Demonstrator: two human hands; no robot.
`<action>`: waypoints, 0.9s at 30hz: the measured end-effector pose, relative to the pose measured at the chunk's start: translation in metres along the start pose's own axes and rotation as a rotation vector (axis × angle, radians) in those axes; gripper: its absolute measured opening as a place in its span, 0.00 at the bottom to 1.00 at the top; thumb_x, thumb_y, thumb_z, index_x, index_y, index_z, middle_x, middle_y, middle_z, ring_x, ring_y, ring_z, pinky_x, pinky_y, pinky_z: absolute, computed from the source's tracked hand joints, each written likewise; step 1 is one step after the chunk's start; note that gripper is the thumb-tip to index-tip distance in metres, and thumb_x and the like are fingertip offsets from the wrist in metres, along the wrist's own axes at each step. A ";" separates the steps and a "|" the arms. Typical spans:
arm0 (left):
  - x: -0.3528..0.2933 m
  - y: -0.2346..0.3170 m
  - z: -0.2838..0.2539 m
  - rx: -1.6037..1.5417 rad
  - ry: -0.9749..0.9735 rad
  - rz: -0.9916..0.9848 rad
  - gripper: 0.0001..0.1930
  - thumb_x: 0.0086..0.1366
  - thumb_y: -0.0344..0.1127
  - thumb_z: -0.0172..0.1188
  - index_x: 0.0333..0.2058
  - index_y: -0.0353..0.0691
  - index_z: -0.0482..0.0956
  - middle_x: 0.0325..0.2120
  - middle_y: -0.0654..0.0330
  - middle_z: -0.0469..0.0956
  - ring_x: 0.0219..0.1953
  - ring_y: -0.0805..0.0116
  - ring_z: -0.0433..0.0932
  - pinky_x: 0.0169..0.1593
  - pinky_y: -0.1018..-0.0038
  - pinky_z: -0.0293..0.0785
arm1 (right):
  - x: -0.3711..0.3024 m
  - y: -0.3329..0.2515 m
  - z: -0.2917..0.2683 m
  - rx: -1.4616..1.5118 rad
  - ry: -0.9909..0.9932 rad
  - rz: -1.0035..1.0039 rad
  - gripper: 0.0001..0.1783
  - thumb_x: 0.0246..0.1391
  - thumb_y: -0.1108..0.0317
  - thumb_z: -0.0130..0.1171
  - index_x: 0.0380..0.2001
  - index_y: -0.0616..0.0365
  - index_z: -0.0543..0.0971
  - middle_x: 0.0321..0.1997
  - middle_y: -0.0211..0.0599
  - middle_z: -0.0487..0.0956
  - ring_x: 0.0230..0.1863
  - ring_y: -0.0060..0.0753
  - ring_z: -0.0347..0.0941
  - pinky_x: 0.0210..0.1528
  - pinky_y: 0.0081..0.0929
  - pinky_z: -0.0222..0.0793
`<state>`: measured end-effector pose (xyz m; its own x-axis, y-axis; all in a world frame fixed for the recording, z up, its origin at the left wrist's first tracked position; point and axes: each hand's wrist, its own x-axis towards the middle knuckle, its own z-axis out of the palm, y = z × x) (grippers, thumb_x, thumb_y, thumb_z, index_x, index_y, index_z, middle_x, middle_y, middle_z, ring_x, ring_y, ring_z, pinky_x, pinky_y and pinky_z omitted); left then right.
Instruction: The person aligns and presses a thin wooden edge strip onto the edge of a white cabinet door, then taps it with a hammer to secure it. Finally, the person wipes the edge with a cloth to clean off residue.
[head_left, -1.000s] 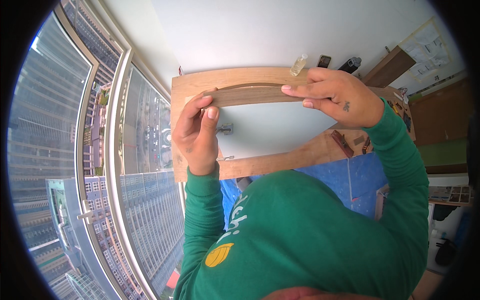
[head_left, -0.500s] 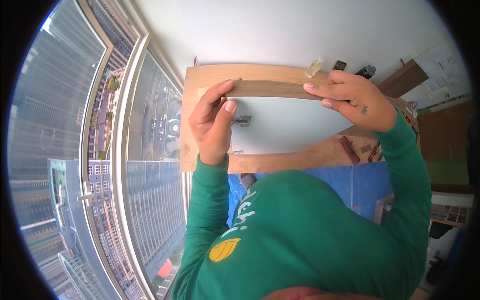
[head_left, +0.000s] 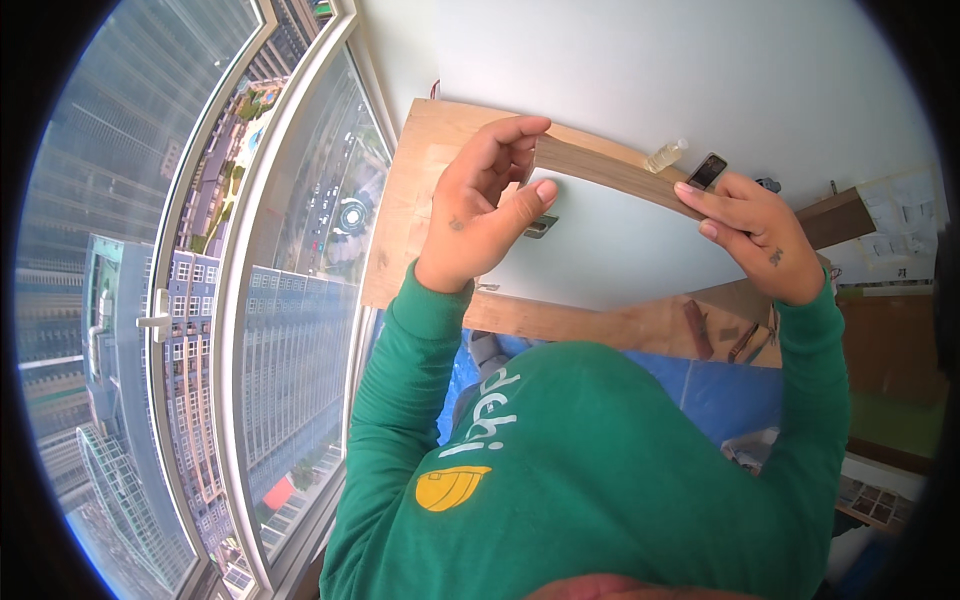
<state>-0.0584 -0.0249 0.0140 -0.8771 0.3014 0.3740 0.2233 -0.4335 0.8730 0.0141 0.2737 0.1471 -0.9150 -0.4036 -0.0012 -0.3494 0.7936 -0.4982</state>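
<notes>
Standing over the wooden worktop is a cabinet door with a pale, smooth face and a brown wood-grain edge turned upward. A metal hinge sits on its pale face near the left end. My left hand curves round the upper left corner, index finger and thumb on either side of the edge; its other fingers are partly hidden. At the right end of the edge, my right hand pinches the door between fingers and thumb. The door's lower part seems to meet the worktop, though the contact is unclear.
Behind the door, a clear bottle of pale yellow liquid and a phone lie near the wall. A brown board is farther right. Small tools rest at the worktop's near right. Tall windows line the left.
The view has turned, so the worktop and door slant down to the right. My left hand has shifted at the door's corner; my right hand keeps its pinch on the edge.
</notes>
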 end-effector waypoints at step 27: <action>0.013 -0.005 -0.008 -0.144 -0.018 -0.186 0.12 0.77 0.39 0.59 0.45 0.35 0.82 0.31 0.73 0.76 0.34 0.84 0.71 0.39 0.82 0.69 | 0.005 -0.012 0.001 -0.095 -0.016 0.072 0.26 0.62 0.77 0.64 0.64 0.54 0.80 0.35 0.32 0.69 0.36 0.28 0.65 0.40 0.24 0.64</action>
<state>-0.0741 -0.0260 0.0121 -0.8893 0.4022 0.2176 -0.0057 -0.4854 0.8743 0.0136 0.2615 0.1524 -0.9351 -0.3510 -0.0482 -0.3016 0.8601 -0.4115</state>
